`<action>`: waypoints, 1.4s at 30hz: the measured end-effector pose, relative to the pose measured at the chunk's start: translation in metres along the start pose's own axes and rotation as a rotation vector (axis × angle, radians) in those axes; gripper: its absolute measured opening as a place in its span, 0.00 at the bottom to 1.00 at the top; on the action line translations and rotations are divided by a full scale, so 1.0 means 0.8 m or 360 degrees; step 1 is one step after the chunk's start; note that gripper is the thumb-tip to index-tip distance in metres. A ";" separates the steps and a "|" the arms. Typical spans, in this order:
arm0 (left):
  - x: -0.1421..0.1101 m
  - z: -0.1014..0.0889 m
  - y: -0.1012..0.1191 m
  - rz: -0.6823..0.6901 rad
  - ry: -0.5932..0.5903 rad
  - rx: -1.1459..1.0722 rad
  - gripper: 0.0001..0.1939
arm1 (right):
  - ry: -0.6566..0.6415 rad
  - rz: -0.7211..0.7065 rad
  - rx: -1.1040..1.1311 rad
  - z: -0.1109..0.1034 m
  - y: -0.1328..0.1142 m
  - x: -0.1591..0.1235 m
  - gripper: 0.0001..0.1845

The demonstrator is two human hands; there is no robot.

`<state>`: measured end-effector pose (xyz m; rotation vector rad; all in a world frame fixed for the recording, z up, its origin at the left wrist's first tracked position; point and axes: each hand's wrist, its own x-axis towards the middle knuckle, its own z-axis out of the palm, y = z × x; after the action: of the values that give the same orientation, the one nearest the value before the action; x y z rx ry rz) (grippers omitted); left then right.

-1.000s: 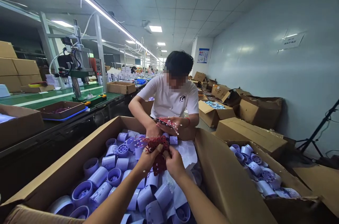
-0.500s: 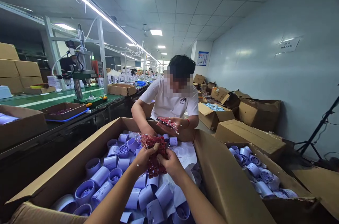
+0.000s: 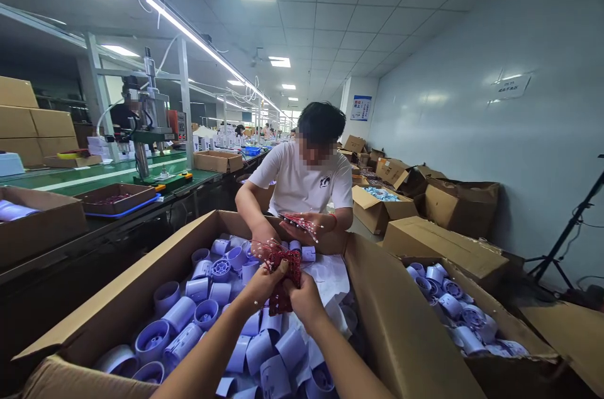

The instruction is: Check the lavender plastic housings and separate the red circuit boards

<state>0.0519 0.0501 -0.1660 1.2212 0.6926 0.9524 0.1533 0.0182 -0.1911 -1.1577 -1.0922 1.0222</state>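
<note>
Both my hands hold a tangled bunch of small red wired parts (image 3: 284, 274) over a big cardboard box (image 3: 141, 289) full of pale purple plastic housings (image 3: 198, 317). My left hand (image 3: 262, 286) grips the bunch from the left with its fingers closed. My right hand (image 3: 304, 298) pinches it from the right. Across the box sits a person in a white T-shirt (image 3: 302, 182), holding a similar red bunch (image 3: 298, 220) in one hand and reaching into the box with the other.
A second open box of purple housings (image 3: 457, 311) stands at my right, with more cardboard boxes (image 3: 443, 197) along the wall behind it. On the left runs a green workbench (image 3: 94, 175) with a press machine (image 3: 151, 122) and a tray. A tripod stands at far right.
My hands have drawn closer together on the red bunch, bunching it up more tightly. The view has shifted slightly; the person opposite keeps much the same pose.
</note>
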 end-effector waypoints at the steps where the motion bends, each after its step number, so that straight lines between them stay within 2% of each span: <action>1: 0.001 0.002 -0.002 0.0052 0.0041 0.0036 0.25 | 0.0065 -0.0052 -0.0067 0.000 0.003 0.001 0.14; 3: 0.002 0.005 -0.003 0.0152 0.0116 0.0071 0.25 | 0.0133 -0.0142 -0.0121 -0.001 0.005 0.001 0.13; 5: 0.003 0.005 -0.003 0.0156 0.0118 0.0070 0.24 | 0.0092 -0.0165 -0.0068 0.000 0.003 -0.001 0.14; 12: -0.005 -0.007 0.012 -0.0199 0.0021 -0.0008 0.27 | -0.0295 0.0030 0.0297 0.008 -0.013 -0.007 0.23; 16: -0.014 -0.004 0.024 -0.0244 0.0018 -0.0066 0.27 | -0.0511 0.0104 0.0598 0.009 -0.023 -0.017 0.28; 20: -0.017 0.000 0.027 -0.0221 -0.0161 -0.0130 0.28 | -0.0625 0.0140 0.0639 0.006 -0.026 -0.023 0.27; 22: -0.016 0.001 0.025 -0.0203 -0.0206 -0.0150 0.29 | -0.0589 0.0106 0.0601 0.006 -0.024 -0.022 0.25; 28: -0.007 0.000 0.017 -0.0093 -0.0082 -0.0178 0.27 | -0.0281 0.0094 0.0543 0.011 -0.020 -0.012 0.25; 34: -0.006 -0.003 0.017 -0.0003 -0.0144 -0.0196 0.29 | -0.0279 0.0059 0.0504 -0.001 -0.025 -0.008 0.24; 36: -0.004 -0.003 0.015 0.0076 -0.0123 -0.0127 0.30 | -0.0240 0.0012 0.0301 -0.006 -0.025 -0.006 0.21; 40: 0.003 0.001 0.008 0.0257 -0.0022 0.0079 0.27 | 0.0103 -0.0188 -0.0318 -0.009 -0.021 -0.005 0.12; 42: 0.005 0.005 0.003 0.0335 0.0052 0.0117 0.25 | 0.0229 -0.0275 -0.0507 -0.008 -0.020 -0.006 0.10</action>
<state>0.0562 0.0519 -0.1624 1.3655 0.6381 1.1310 0.1593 0.0107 -0.1763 -1.3415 -1.2449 0.6349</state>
